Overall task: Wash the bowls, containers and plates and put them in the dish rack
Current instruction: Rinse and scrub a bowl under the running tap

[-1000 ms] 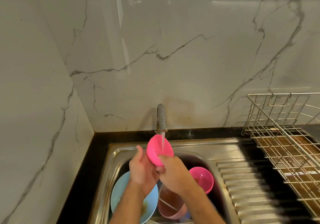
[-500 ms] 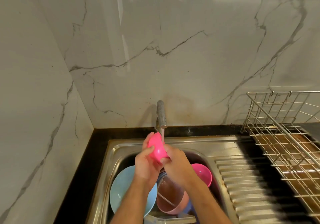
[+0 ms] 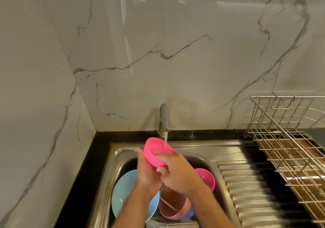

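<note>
A bright pink bowl (image 3: 154, 150) is held under the running tap (image 3: 165, 120), its opening turned up and towards the wall so the water falls inside. My left hand (image 3: 147, 169) grips it from the left and below. My right hand (image 3: 177, 171) holds its right rim with the fingers curled over the edge. Below, in the steel sink (image 3: 202, 150), lie a light blue plate (image 3: 123, 196), a second pink bowl (image 3: 206, 176), a dusty pink container (image 3: 174, 210) with a utensil in it, and a clear container (image 3: 168, 225) at the bottom edge.
A wire dish rack (image 3: 288, 139) stands on the counter at the right, past the ribbed steel drainboard (image 3: 255, 196). Marble walls close in behind and on the left. The black countertop (image 3: 84, 183) frames the sink.
The pink bowl has been turned in my hands: its underside faced me before, then it stood edge-on, and now its opening catches the water.
</note>
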